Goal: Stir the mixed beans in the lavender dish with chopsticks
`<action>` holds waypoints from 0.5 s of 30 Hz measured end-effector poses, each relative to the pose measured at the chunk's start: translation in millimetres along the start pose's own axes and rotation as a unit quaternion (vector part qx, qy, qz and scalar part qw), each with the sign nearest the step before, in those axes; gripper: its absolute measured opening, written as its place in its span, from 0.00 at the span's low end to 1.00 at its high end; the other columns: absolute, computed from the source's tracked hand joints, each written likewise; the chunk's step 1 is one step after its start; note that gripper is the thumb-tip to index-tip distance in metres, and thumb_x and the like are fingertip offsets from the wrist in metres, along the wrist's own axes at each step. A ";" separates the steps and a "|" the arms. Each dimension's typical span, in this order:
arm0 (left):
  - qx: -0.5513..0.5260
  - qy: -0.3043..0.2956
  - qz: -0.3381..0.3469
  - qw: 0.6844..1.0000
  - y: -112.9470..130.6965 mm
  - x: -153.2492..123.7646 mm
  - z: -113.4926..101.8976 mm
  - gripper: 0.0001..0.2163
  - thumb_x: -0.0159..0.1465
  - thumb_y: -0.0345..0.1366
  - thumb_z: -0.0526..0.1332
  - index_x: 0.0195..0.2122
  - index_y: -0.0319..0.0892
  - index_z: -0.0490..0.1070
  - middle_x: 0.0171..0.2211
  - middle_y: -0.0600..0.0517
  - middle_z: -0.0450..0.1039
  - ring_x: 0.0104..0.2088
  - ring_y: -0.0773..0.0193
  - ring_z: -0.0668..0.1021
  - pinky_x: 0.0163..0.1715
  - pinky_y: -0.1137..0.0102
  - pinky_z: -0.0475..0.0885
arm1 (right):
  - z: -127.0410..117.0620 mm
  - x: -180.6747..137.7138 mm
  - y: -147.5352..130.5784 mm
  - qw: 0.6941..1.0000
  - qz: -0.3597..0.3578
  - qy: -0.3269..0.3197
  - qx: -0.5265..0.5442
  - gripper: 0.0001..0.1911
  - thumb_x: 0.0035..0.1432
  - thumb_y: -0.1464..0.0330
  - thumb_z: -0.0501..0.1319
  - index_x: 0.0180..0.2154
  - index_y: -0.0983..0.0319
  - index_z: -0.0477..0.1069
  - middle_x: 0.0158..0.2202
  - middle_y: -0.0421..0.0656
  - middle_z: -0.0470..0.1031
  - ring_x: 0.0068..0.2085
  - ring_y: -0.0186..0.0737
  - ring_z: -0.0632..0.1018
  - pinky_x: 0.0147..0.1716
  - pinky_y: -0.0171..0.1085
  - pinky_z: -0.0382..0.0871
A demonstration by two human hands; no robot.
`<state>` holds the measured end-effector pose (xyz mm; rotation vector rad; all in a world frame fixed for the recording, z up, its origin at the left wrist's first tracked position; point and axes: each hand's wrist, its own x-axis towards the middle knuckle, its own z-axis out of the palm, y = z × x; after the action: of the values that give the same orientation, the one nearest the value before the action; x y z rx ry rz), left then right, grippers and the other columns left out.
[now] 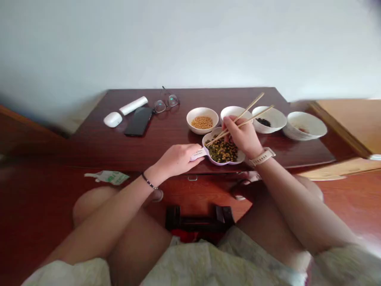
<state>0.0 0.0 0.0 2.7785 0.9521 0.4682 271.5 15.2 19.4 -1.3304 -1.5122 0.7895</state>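
Note:
My left hand [180, 158] is closed around the short handle of a pale purple dish [239, 158] near the table's front edge. Yellow beans mixed with dark green bits fill the dish. A pair of wooden chopsticks [253, 104] is in my right hand [242, 135], their tips down among the beans at the dish's left side. Behind the dish stands a white bowl of yellow beans [202, 122]. My right hand partly covers a second white bowl [233, 111], so its contents are hidden. To the right, another white bowl [275, 116] holds something small and black.
At the far right a patterned white bowl [306, 126] has a little reddish matter inside. Eyeglasses [166, 104], a black phone [139, 121], a white cylinder [133, 105] and a white rounded case [112, 119] lie on the left. The wall rises behind the dark wooden table [169, 133].

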 end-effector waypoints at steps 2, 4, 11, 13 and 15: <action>0.001 0.000 0.000 1.000 -0.1 0.2 -0.1 0.12 0.78 0.45 0.59 0.52 0.44 0.74 0.47 0.51 0.84 0.44 0.57 0.86 0.40 0.66 0.73 | 0.4 -0.7 0.5 1.000 -0.004 -0.001 -0.003 0.26 0.75 0.48 0.58 0.32 0.60 0.72 0.20 0.40 0.72 0.21 0.34 0.71 0.24 0.35 0.61; 0.002 0.001 0.000 1.000 -0.1 0.4 -0.3 0.12 0.78 0.45 0.59 0.52 0.44 0.74 0.46 0.50 0.84 0.44 0.57 0.86 0.39 0.66 0.73 | 0.7 -1.2 0.9 1.000 -0.007 -0.001 -0.007 0.26 0.75 0.47 0.58 0.32 0.60 0.72 0.20 0.40 0.72 0.21 0.34 0.71 0.24 0.35 0.62; 0.010 0.010 0.003 1.000 0.4 0.7 -1.4 0.12 0.78 0.46 0.60 0.51 0.44 0.74 0.45 0.50 0.85 0.42 0.56 0.86 0.37 0.66 0.71 | 0.3 -1.9 -0.2 1.000 -0.013 -0.005 -0.026 0.27 0.75 0.46 0.57 0.32 0.59 0.73 0.20 0.41 0.73 0.22 0.36 0.73 0.25 0.36 0.63; 0.011 0.010 0.003 1.000 0.5 0.7 -1.4 0.12 0.78 0.45 0.60 0.51 0.44 0.74 0.45 0.50 0.85 0.42 0.57 0.86 0.36 0.67 0.71 | 0.2 -2.1 -1.2 1.000 -0.014 -0.005 -0.027 0.26 0.75 0.47 0.57 0.32 0.60 0.73 0.20 0.41 0.73 0.22 0.36 0.73 0.25 0.36 0.63; 0.010 0.008 0.002 1.000 0.5 0.7 -1.4 0.11 0.77 0.45 0.60 0.51 0.44 0.74 0.46 0.50 0.85 0.43 0.57 0.87 0.37 0.66 0.71 | 0.1 -2.3 -2.2 1.000 -0.012 -0.006 -0.028 0.26 0.75 0.48 0.57 0.32 0.60 0.73 0.20 0.41 0.73 0.22 0.35 0.72 0.25 0.36 0.63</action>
<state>0.3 0.2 1.6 2.7995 0.9603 0.4843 270.5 12.5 20.8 -1.3474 -1.5665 0.7462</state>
